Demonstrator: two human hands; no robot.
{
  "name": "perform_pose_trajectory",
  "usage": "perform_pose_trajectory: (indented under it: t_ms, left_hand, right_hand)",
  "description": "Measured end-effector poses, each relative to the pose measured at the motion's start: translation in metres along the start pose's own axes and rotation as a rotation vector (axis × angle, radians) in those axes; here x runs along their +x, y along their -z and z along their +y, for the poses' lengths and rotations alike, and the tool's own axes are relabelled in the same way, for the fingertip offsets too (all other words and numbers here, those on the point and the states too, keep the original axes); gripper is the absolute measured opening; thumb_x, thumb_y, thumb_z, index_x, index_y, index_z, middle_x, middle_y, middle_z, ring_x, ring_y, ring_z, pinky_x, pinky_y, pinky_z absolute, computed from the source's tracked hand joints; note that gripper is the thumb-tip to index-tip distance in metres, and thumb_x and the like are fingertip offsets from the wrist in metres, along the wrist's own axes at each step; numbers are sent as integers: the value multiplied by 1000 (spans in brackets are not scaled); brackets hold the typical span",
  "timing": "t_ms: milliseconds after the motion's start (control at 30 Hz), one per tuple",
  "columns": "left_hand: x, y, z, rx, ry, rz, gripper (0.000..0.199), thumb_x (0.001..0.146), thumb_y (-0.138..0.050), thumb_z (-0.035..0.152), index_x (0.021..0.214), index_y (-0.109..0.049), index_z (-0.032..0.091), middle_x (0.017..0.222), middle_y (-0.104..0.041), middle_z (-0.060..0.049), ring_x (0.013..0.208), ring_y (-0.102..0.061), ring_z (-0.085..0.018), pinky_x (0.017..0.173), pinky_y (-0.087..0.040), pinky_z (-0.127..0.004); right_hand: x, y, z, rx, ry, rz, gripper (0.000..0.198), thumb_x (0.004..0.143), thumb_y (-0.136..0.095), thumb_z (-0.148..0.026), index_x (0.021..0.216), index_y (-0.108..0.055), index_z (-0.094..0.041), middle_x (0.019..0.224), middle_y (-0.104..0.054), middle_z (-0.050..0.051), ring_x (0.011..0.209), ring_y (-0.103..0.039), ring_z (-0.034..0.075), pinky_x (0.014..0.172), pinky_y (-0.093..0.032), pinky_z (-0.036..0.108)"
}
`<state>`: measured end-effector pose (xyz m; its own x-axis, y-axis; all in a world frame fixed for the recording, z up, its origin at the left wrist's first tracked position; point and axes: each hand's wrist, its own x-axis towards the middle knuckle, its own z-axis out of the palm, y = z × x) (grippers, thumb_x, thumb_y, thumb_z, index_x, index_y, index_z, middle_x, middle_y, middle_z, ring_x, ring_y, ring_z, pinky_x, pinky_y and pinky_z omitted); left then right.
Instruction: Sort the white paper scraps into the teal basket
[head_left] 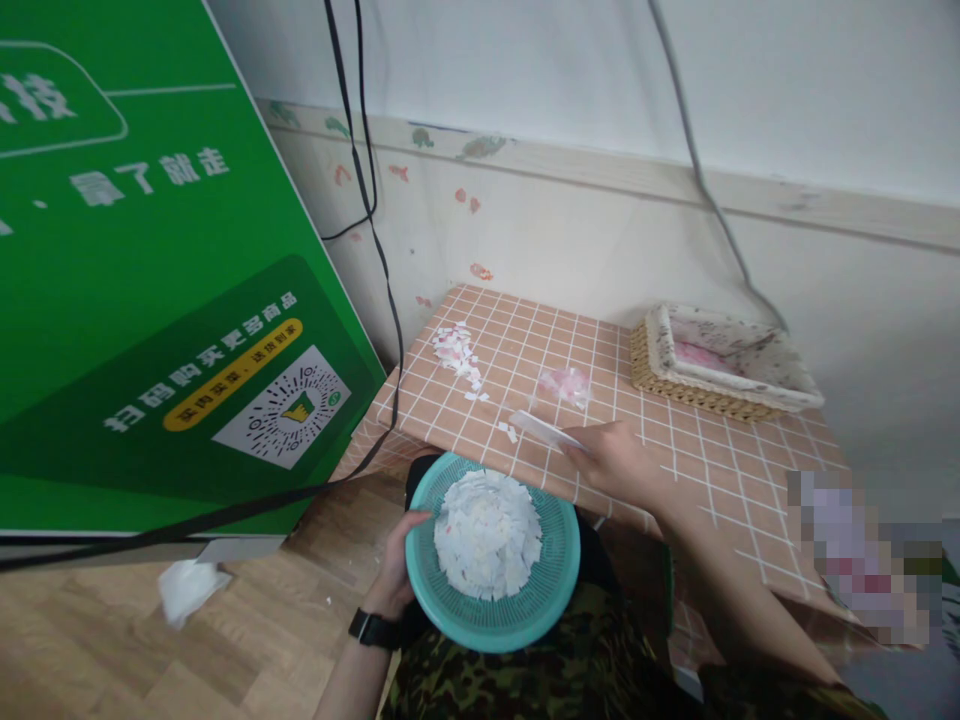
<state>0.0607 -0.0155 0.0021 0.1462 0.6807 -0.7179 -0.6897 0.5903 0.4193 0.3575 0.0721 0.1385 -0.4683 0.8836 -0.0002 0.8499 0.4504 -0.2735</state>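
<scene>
Blue-green basket (571, 565): it is in front of you, below the near edge of the counter (739, 470), seemingly on your lap; a heap of white scraps (487, 530) lies inside. Please take it as the clock centre.
White card (541, 430): at 1 o'clock, its far end just beside a few loose scraps (508, 431); whether it touches the counter, I cannot tell.
Card strokes: I would advise to keep them low, short and light, and to hold the basket level, so the heap does not slide.
Scattered pile (454, 352): between 11 and 12 o'clock, a longer reach.
Right hand (615, 458): it pinches the card's near end; your forearm comes from 4 o'clock.
Left hand (401, 562): it grips the rim at 9 o'clock, thumb on top; the fingers beneath are hidden.
</scene>
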Motion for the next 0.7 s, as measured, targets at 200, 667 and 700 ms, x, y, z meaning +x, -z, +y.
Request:
perform_pose_trajectory:
  t_ms: [200, 667, 700]
  left_hand:
    - [0, 1, 5, 7, -39, 0, 14, 69, -64, 22, 72, -72, 11, 62, -74, -7, 56, -66, -21, 62, -51, -34]
    - [0, 2, 5, 27, -57, -19, 15, 69, -66, 25, 71, -73, 11, 65, -74, -7, 57, -65, -21, 62, -51, -34]
    - [0, 2, 5, 24, -59, -18, 15, 69, -66, 25, 71, -73, 12, 64, -74, -6, 56, -65, -20, 61, -51, -33]
  right_hand:
    - [1, 2, -6, -35, -1, -40, 21, 89, -41, -22, 81, -60, -17, 70, -65, 6, 61, -56, 14, 59, -31, 25]
    - [-5, -19, -19, -132, 108, -2, 26, 89, -39, -21, 111, -54, -15, 74, -66, 5, 59, -56, 15, 55, -30, 28]
    - [-7, -21, -24, -144, 125, -2, 27, 88, -40, -19, 111, -54, -15, 75, -66, 5, 60, -56, 15, 55, -30, 28]
